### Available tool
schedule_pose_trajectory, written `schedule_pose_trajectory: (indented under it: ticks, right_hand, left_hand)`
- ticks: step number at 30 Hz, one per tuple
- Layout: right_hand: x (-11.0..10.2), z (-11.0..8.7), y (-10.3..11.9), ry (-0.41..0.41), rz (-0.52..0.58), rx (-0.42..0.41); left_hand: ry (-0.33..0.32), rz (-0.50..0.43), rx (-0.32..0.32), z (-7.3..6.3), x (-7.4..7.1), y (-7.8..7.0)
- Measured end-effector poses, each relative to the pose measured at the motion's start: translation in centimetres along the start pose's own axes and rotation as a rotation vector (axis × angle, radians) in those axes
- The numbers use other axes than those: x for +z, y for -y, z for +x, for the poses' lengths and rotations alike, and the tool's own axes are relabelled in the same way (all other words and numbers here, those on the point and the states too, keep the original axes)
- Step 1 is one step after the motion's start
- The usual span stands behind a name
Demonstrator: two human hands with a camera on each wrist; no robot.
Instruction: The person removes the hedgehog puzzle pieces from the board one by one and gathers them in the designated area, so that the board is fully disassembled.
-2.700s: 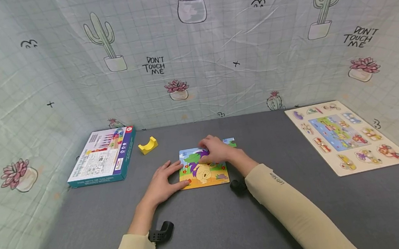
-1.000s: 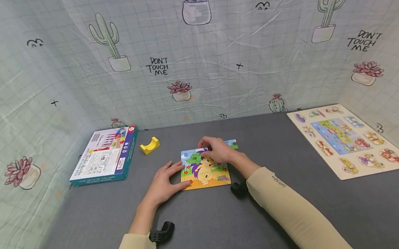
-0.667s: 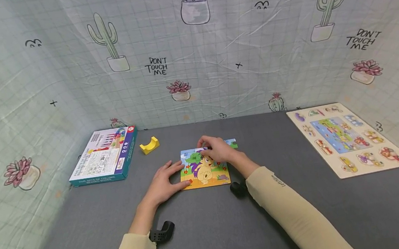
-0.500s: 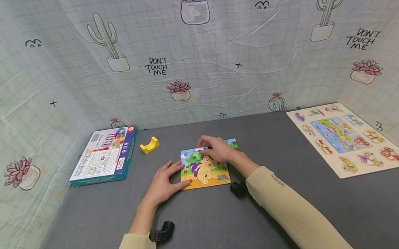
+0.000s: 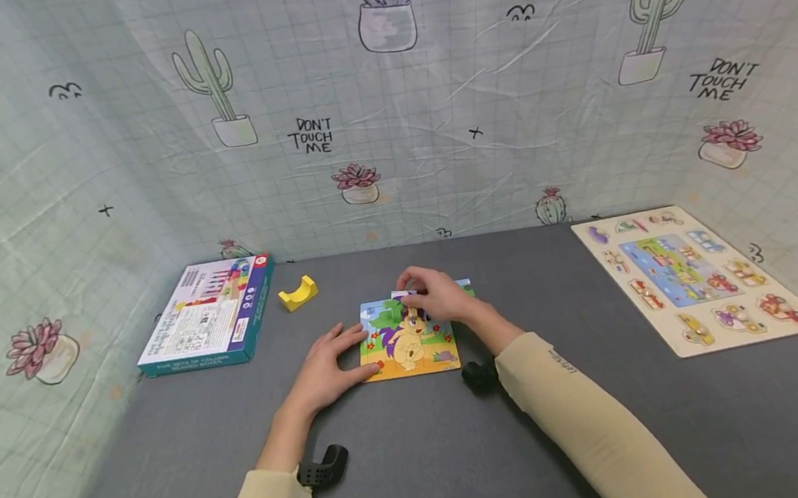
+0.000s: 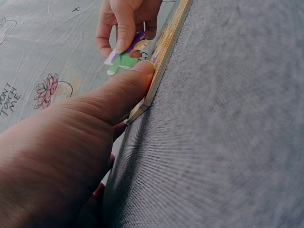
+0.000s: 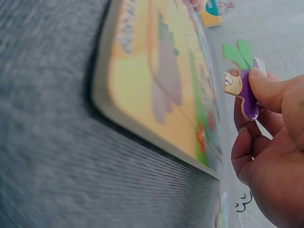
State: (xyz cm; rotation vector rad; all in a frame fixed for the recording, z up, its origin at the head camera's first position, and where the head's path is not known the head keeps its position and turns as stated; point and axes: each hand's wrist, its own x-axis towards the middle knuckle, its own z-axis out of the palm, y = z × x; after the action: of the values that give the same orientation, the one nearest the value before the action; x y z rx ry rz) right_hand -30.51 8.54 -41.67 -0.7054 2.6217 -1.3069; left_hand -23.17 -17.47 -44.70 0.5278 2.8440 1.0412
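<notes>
Puzzle piece (image 7: 243, 80) pinched in the right hand (image 5: 439, 298) just above the far part of the dinosaur jigsaw board (image 5: 412, 348).

The piece, green and purple with a bit of cartoon face, sits between the right thumb and curled fingertips (image 6: 124, 38), lifted clear of the board's surface. The left hand (image 5: 324, 368) lies flat on the grey table (image 5: 427, 464) with relaxed, nearly straight fingers, its thumb (image 6: 118, 90) pressed against the board's left edge, holding nothing. Left of the board lie a yellow arch block (image 5: 297, 293) and a toy box (image 5: 207, 315); well apart at the right lies a vehicle peg puzzle (image 5: 693, 273).
</notes>
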Motion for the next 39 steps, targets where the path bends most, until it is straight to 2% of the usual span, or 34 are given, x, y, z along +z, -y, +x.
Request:
schedule_pose_trajectory:
  ticks: [6, 12, 24, 39]
  right_hand:
    - [-1.2, -0.2, 0.0, 0.002, 0.023, 0.016]
    - [-2.7, -0.6, -0.6, -0.036, 0.019, 0.048]
    - [-6.3, -2.3, -3.0, -0.09, -0.024, 0.09]
    - [-9.4, -4.3, -6.8, -0.095, -0.091, 0.168]
  left_hand:
    - [0.004, 0.002, 0.012, 0.0, 0.0, 0.1]
    - [0.006, 0.004, 0.013, -0.1, 0.0, 0.0]
    - [0.007, -0.007, 0.01, -0.2, 0.0, -0.1]
    - [0.005, -0.018, 0.003, -0.1, 0.0, 0.0]
